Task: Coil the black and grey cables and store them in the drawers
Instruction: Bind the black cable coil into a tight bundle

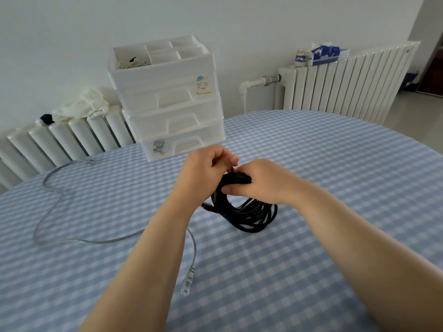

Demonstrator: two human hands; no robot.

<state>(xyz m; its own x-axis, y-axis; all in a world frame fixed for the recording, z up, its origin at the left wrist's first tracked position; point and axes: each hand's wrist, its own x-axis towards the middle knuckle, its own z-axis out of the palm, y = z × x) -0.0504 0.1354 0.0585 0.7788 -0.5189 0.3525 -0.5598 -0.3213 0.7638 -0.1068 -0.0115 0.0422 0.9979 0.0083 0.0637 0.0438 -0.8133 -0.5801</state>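
Nearest you, the grey cable (79,240) lies loose & uncoiled on the table (311,164), its clear plug end close to your left forearm; the rest runs under that arm and loops off to the left, w/ the far end near the radiator (60,140). Mid-table, your right hand (259,182) grips the top of the black cable (249,212), fingers wrapped round the bundled loops; the coil hangs down w/ its bottom touching the checked cloth, one plug end sticking out on the left side. Your left hand (206,168) is curled, pinching at the coil's top right beside the right hand. Beyond them the white drawers (172,111) stand at the table's far edge, all pushed in, open tray w/ compartments on top.
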